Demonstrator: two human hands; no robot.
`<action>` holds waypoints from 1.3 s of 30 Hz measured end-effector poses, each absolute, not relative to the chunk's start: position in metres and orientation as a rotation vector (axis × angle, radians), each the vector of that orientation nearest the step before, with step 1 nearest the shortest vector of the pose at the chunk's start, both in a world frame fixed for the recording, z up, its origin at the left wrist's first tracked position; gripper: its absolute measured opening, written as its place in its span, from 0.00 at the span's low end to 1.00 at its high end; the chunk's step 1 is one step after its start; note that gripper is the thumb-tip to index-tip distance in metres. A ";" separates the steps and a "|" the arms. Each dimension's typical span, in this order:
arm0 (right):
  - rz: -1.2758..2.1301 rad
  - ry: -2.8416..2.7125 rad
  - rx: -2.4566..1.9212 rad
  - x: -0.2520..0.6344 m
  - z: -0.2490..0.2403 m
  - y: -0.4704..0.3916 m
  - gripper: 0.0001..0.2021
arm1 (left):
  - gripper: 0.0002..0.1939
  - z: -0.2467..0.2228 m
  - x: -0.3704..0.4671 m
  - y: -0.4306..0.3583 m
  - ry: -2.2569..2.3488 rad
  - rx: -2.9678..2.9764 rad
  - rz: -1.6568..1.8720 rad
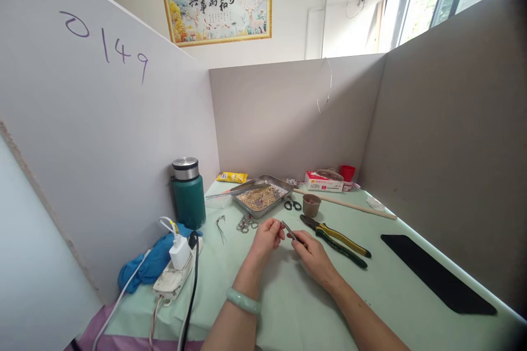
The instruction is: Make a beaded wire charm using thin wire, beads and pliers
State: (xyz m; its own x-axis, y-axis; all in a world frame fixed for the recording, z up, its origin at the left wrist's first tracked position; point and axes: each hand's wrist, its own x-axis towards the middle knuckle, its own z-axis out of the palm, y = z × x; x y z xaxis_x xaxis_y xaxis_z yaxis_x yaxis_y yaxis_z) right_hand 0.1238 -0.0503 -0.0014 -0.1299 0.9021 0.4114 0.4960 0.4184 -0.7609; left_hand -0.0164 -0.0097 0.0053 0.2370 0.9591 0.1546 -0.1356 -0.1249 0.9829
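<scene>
Nearest the camera are the forearms, the left 1 wearing a pale green bangle (244,301), both reaching across the green-covered tabletop (300,312). The left hand (267,236) has its grip drawn into a pinch; whether anything lies between the fingers, I cannot tell. The right grip is closed around a slim metal tool (291,232) in the right hand (315,256), its tip meeting the left fingertips. The tool is over the middle of the tabletop, short of the metal tray (273,207) and just left of the large pliers (337,246).

The step looks like fine work at the tool's tip; the next move seems to call for a steady left pinch and small, controlled pressure from the right.

The tool's rear disappears inside the right palm, so it may be tweezers or narrow pliers. Near the tray, small metal rings (246,224) overlap too closely to count, and the contents of the brown cup (310,209) are hard to make out. Both forearms leave the lower edge of view.
</scene>
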 end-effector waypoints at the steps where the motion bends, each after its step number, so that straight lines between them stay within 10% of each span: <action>1: 0.551 -1.788 -1.210 0.123 -0.002 -0.051 0.13 | 0.17 0.005 -0.016 -0.010 0.871 1.334 1.174; 39: 0.740 -1.662 -1.250 0.124 -0.005 -0.044 0.16 | 0.16 -0.001 -0.012 -0.003 1.107 1.370 1.175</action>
State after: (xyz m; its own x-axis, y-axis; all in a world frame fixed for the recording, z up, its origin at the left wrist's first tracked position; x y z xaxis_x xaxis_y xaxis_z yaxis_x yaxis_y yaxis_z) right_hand 0.1237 -0.0442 -0.0049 -0.0831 0.9494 0.3028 0.4099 0.3096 -0.8580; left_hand -0.0117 -0.0028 -0.0012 0.1163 0.9882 0.0994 0.0402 -0.1047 0.9937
